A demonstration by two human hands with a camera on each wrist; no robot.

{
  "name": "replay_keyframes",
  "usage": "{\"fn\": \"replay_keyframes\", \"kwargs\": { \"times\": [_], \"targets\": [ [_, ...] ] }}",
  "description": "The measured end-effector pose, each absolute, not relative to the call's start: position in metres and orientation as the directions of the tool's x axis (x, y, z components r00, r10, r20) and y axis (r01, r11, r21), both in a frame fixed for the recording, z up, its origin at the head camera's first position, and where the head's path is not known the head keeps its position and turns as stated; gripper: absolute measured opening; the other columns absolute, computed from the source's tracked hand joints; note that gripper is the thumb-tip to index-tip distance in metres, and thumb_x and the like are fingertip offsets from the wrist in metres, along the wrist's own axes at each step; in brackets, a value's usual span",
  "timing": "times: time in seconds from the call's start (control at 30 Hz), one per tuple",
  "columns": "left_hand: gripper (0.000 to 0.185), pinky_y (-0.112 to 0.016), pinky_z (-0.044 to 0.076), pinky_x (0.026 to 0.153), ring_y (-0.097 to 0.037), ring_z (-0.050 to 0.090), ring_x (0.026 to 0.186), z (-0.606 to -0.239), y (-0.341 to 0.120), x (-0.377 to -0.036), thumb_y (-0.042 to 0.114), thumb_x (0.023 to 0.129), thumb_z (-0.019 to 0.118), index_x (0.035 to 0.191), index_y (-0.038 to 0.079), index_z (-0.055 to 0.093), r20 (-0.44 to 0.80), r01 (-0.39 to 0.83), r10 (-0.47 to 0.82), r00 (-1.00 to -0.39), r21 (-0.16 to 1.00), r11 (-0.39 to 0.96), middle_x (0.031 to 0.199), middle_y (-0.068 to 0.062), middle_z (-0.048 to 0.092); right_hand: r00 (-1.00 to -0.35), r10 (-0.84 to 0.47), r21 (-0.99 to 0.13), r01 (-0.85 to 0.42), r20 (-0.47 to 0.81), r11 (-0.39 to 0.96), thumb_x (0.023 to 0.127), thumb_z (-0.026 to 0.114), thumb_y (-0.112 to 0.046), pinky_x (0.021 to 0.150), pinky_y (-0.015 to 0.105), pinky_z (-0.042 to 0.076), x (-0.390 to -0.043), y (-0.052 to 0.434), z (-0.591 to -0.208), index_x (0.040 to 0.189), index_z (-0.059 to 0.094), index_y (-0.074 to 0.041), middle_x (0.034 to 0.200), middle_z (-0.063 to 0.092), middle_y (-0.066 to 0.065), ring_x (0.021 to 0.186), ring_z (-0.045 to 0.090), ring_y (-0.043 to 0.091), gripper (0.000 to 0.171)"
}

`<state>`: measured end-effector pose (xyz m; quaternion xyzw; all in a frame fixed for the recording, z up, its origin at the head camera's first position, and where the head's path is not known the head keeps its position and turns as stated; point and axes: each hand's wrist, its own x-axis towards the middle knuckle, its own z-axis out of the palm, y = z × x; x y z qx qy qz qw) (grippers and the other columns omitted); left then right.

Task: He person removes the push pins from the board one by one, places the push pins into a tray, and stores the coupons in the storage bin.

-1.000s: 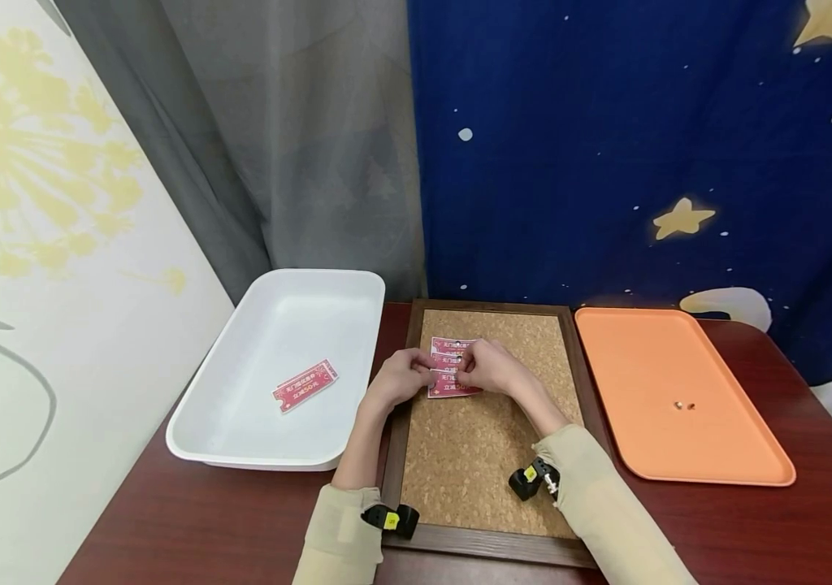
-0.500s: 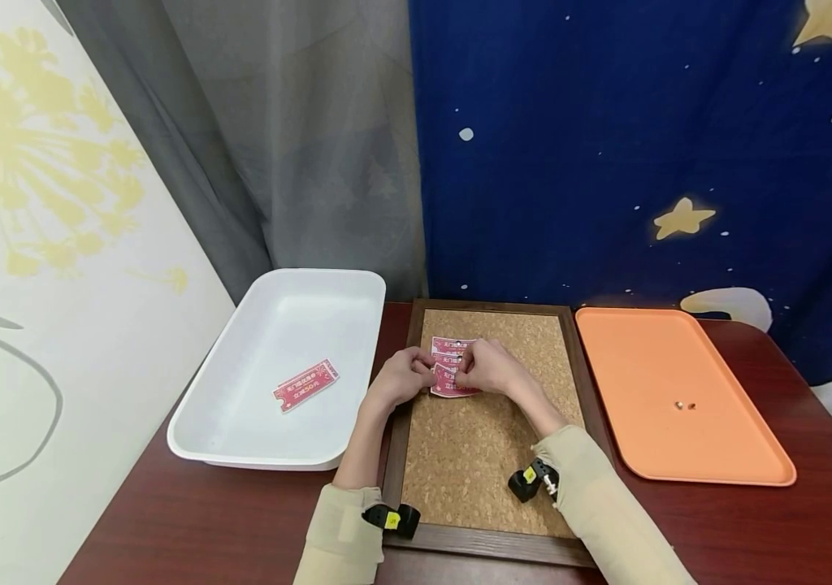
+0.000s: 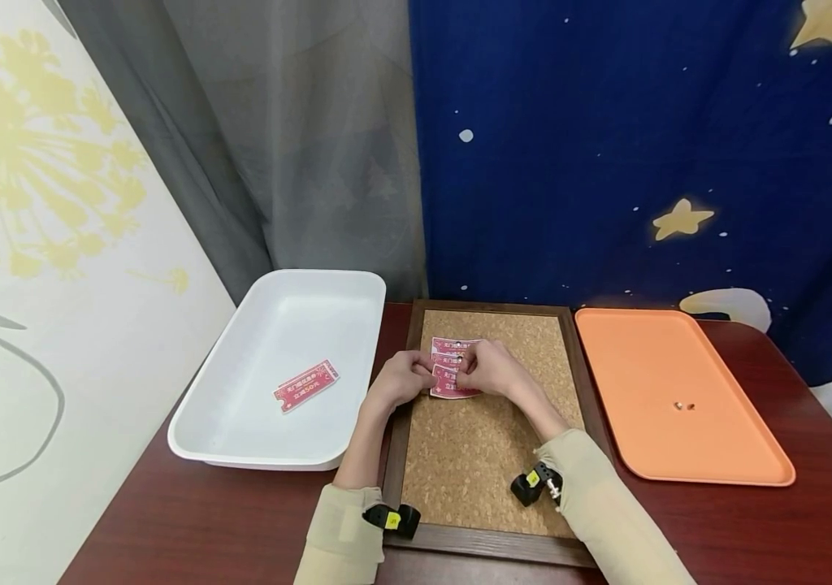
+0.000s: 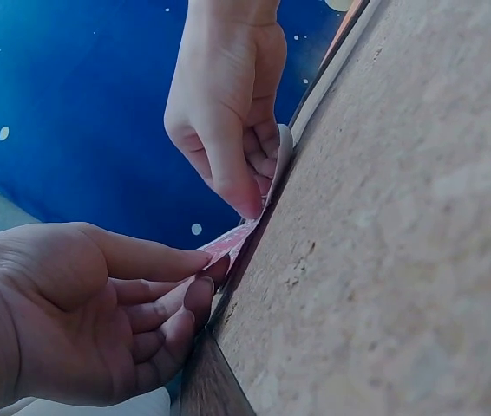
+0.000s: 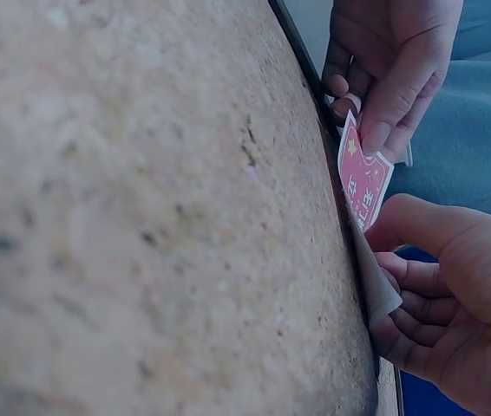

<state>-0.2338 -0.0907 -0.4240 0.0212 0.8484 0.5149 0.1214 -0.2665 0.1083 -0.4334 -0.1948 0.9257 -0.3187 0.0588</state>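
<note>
A dark red wooden table (image 3: 752,528) stands before a grey curtain (image 3: 299,138) and a blue starry cloth (image 3: 643,138). On it lie a white tray (image 3: 226,439), a cork board (image 3: 474,455) and an orange tray (image 3: 679,390). One red ticket (image 3: 305,385) lies in the white tray. Further tickets (image 3: 451,367) lie on the upper cork board. The left hand (image 3: 397,378) pinches their left edge; the right hand (image 3: 485,367) rests on them with curled fingers, lifting a ticket's edge.

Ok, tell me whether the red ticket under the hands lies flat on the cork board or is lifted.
Lifted at one end. In the right wrist view the red ticket bends up off the cork board, with the left hand pinching its edge and the right hand beneath.
</note>
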Motion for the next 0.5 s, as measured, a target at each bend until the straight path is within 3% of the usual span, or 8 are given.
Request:
{"fn": "replay_keyframes", "kwargs": {
  "times": [0.5],
  "targets": [
    [0.009, -0.025, 0.036, 0.058, -0.011, 0.043, 0.061, -0.424, -0.09, -0.234, -0.005, 0.093, 0.068, 0.102, -0.003, 0.066, -0.197, -0.112, 0.152, -0.968, 0.891, 0.441, 0.071, -0.001, 0.054, -0.917, -0.393, -0.708, -0.319, 0.064, 0.63, 0.084, 0.074, -0.004, 0.061, 0.023, 0.047, -0.261, 0.123, -0.434, 0.083, 0.071, -0.004, 0.076, 0.068, 0.002, 0.067, 0.057, 0.008, 0.003]
  ]
}}
